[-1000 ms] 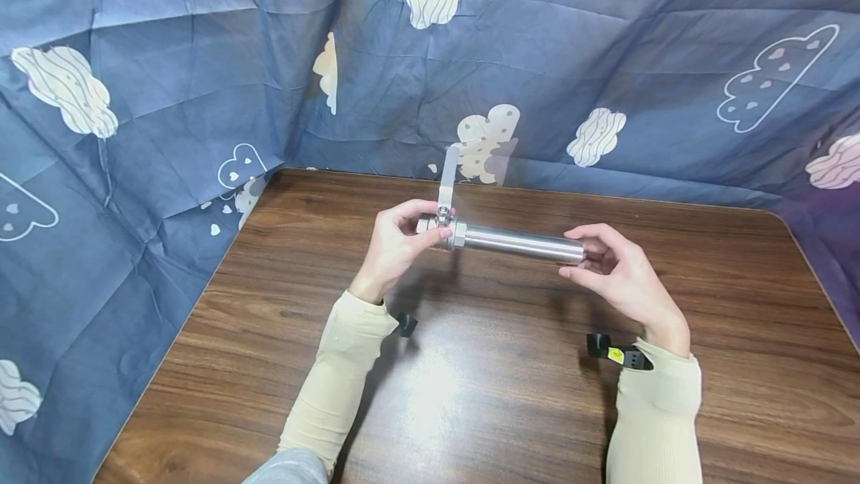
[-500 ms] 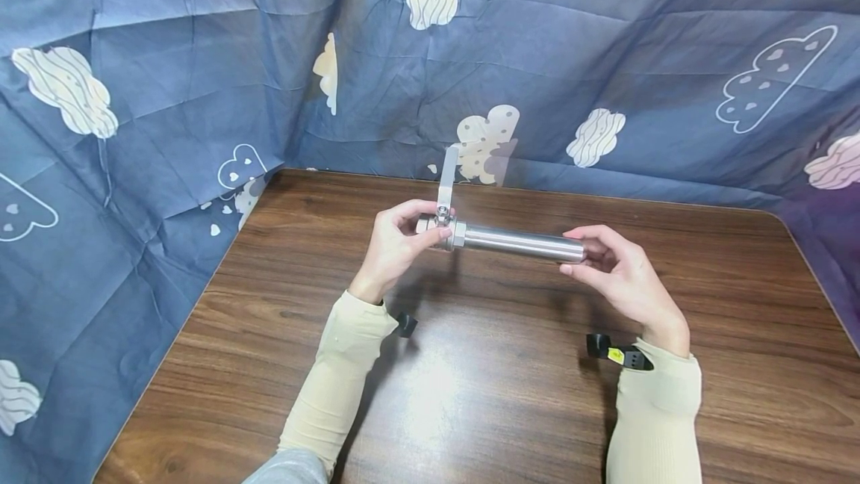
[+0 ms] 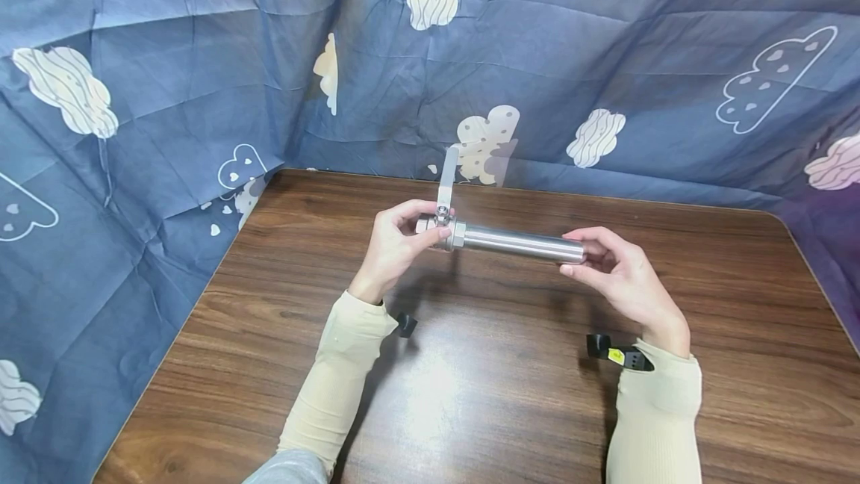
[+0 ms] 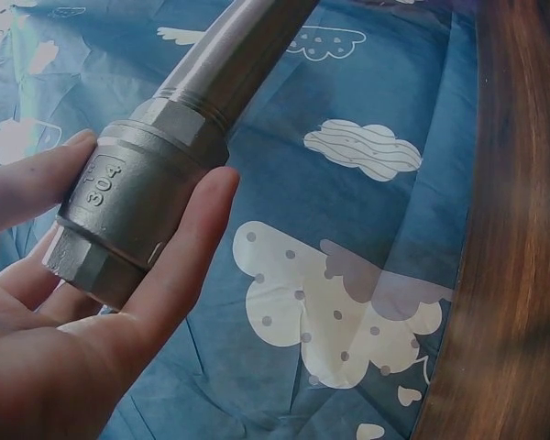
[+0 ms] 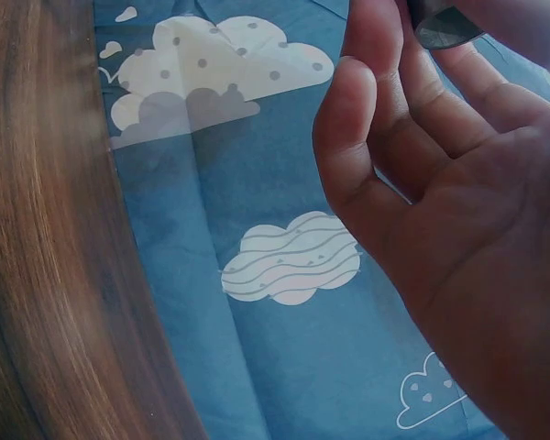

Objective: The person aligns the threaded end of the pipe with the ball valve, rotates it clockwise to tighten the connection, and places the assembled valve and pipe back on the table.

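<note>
My left hand (image 3: 396,241) grips a steel ball valve (image 4: 128,197) by its body, which is marked 304 in the left wrist view. A flat lever handle (image 3: 448,178) rises from the valve toward the back. Joined to the valve's right side is a smooth, shiny steel pipe (image 3: 524,243), lying nearly level and tilted slightly down to the right. At its far end, my right hand (image 3: 625,271) holds the pipe between thumb and fingers. The right wrist view catches only the open pipe end (image 5: 445,27) among the fingers. Both parts are held above the table.
A brown wood-grain table (image 3: 510,402) lies under both hands, with a bright reflection near its middle. Blue cloth (image 3: 537,36) with white cloud prints hangs along the back and sides. Black wrist cameras (image 3: 598,345) sit below the hands.
The right hand's fingers have shifted very slightly at the pipe end. The left hand, valve and pipe look the same.
</note>
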Tool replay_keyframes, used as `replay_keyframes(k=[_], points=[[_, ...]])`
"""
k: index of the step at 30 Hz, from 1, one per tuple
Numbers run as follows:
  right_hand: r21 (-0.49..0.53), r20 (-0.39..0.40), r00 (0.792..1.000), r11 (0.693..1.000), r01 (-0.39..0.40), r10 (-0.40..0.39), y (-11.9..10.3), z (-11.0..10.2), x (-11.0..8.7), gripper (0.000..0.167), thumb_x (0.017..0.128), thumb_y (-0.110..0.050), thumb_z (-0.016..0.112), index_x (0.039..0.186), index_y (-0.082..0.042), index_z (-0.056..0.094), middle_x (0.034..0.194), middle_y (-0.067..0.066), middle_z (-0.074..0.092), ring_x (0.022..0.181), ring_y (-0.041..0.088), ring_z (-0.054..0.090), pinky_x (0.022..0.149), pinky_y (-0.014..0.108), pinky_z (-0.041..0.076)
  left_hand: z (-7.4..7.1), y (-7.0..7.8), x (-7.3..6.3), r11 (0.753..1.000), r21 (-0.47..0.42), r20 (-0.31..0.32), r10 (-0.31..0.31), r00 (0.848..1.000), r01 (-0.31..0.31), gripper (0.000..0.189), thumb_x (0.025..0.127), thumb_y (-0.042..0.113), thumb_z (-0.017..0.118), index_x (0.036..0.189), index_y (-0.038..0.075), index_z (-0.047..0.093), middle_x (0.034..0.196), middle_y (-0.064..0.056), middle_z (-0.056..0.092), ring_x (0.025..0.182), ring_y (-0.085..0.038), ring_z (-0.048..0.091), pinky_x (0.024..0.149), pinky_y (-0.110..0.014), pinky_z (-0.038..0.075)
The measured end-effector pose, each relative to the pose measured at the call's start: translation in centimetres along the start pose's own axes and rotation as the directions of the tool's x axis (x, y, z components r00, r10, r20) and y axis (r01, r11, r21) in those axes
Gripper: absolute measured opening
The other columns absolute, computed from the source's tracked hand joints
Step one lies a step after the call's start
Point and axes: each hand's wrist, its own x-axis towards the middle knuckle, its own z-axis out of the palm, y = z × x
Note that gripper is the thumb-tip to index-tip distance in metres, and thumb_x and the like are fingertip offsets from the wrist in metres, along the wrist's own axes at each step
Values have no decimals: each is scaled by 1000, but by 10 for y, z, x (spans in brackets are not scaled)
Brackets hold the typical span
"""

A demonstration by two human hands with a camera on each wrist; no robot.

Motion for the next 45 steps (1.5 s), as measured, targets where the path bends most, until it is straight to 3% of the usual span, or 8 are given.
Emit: replay_keyframes(k=[7,16,24,33,45], points=[[-3,20,1000,1000,-7,7,-1,-1,0,42,82,-3,74,121,-9,60,92,-19,70,78,4,63,65,16,50,-1,0,0,1000,-3,-4,-14,1000,13,34,75,-7,73,108,-9,65,93,2,69,78,-9,61,66,-19,55],[73,70,998,997,-2,-3,0,-2,0,34,88,0,66,120,-2,58,85,-7,72,73,9,67,68,18,54,-1,0,0,1000,-18,4,-20,1000,20,34,76,-8,72,108,-10,64,93,1,69,77,-9,61,66,-21,56],[27,79,997,999,23,-25,1,-3,1,20,93,-3,60,113,-2,60,84,-7,72,73,8,67,68,18,53,0,-1,1,1000,-6,9,-5,1000,5,33,76,-7,72,108,-10,65,93,2,70,77,-9,62,67,-20,55],[-9,117,993,1000,-11,12,3,-4,2,15,99,-10,52,105,0,62,84,-10,71,75,5,68,73,13,51,1,-1,0,1000,-13,15,-11,1000,11,34,76,-7,73,108,-9,65,92,2,70,76,-9,62,66,-21,56],[-28,51,998,999,-29,31,-1,-3,0,18,95,-9,60,111,-2,63,80,-13,68,70,6,65,66,16,51,0,-1,0,1000,-25,20,-12,1000,12,33,76,-9,72,108,-10,64,94,1,70,76,-10,64,67,-23,58]])
